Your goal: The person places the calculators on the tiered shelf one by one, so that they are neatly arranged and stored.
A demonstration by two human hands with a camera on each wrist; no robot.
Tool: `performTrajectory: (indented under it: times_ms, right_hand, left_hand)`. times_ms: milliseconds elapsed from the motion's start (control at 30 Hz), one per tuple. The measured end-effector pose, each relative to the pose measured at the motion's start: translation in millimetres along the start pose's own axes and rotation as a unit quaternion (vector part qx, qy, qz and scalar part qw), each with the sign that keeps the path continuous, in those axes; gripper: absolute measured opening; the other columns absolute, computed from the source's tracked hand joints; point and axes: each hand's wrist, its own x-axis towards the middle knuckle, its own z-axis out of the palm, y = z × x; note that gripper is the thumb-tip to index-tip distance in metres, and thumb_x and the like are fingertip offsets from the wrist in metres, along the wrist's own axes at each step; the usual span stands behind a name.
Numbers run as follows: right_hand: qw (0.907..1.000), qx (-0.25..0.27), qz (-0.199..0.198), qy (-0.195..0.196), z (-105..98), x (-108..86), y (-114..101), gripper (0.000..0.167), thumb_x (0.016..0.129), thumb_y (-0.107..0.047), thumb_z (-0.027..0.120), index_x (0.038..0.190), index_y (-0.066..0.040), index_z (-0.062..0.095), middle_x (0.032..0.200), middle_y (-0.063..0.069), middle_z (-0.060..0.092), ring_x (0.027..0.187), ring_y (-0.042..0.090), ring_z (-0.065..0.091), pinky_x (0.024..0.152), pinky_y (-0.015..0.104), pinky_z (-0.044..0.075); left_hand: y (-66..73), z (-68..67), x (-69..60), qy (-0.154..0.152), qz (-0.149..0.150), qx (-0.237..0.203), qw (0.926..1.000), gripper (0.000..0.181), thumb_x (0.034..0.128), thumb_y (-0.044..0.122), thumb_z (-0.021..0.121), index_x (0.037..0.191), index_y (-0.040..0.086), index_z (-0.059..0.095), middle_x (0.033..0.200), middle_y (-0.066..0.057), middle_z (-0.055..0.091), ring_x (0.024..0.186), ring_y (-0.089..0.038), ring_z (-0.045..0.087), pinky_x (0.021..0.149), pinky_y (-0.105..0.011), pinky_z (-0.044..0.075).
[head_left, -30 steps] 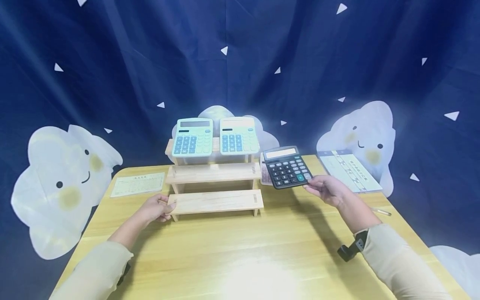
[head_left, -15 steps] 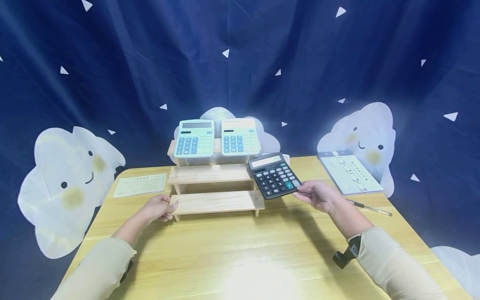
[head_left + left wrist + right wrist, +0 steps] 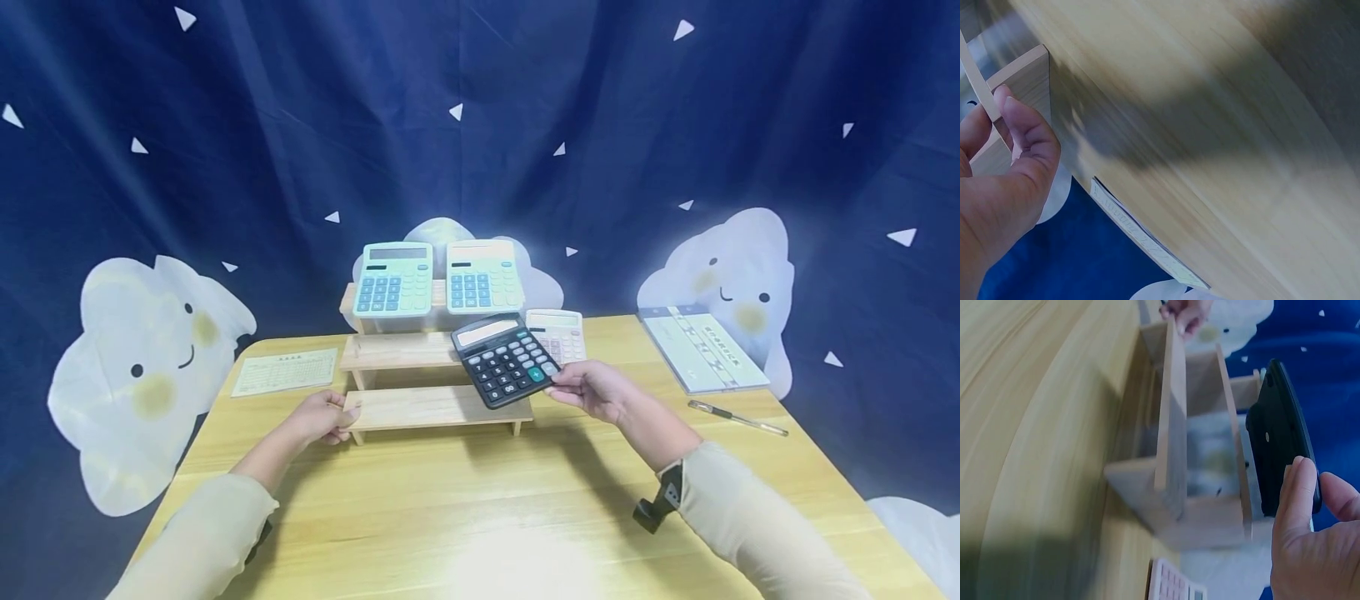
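Note:
My right hand point(image 3: 596, 392) pinches a black calculator point(image 3: 501, 360) by its lower right corner, holding it tilted in front of the right part of a three-step wooden stand point(image 3: 420, 408). The right wrist view shows the calculator's dark back point(image 3: 1275, 437), with the thumb and fingers on opposite faces. At the stand's left side, my left hand point(image 3: 321, 417) grips the end of the lowest shelf between thumb and fingers; the left wrist view shows this grip on the board point(image 3: 979, 78) too. Two pale blue-green calculators, one left point(image 3: 393, 281) and one right point(image 3: 483, 277), lean on the top step.
A pink-and-white calculator point(image 3: 557, 332) is just right of the stand, partly behind the black one. Farther right are a notebook point(image 3: 705, 350) and a pen point(image 3: 738, 417). On the left lies a printed sheet point(image 3: 285, 372). A blue curtain point(image 3: 300, 125) hangs behind the table.
My right hand has carried the black calculator leftward, from beside the stand to in front of its shelves, uncovering the pink-and-white calculator. The left hand keeps its grip on the lowest shelf.

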Motion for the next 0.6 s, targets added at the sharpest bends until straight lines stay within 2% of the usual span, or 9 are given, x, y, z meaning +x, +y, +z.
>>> performTrajectory:
  times_ms: [267,600]
  right_hand:
    - [0.9998,0.013,0.006,-0.017,29,15.7,9,0.024,0.085,0.012,0.045,0.083,0.0,0.065,0.079,0.012,0.071,0.074,0.021,0.07,0.073,0.024,0.055]
    - [0.999,0.044,0.006,0.009,44,29.2,15,0.018,0.087,0.011,0.047,0.085,0.001,0.061,0.08,0.013,0.07,0.073,0.019,0.07,0.074,0.025,0.055]
  left_hand:
    - [0.1,-0.2,-2.7,0.007,0.005,0.006,0.9999,0.044,0.0903,0.015,0.062,0.116,-0.013,0.039,0.079,-0.009,0.059,0.061,-0.014,0.062,0.057,-0.028,0.053]
    - [-2.0,-0.9,0.3,0.004,-0.003,0.003,1.0,0.044,0.0903,0.015,0.062,0.116,-0.012,0.038,0.077,-0.008,0.059,0.06,-0.014,0.061,0.056,-0.026,0.052]
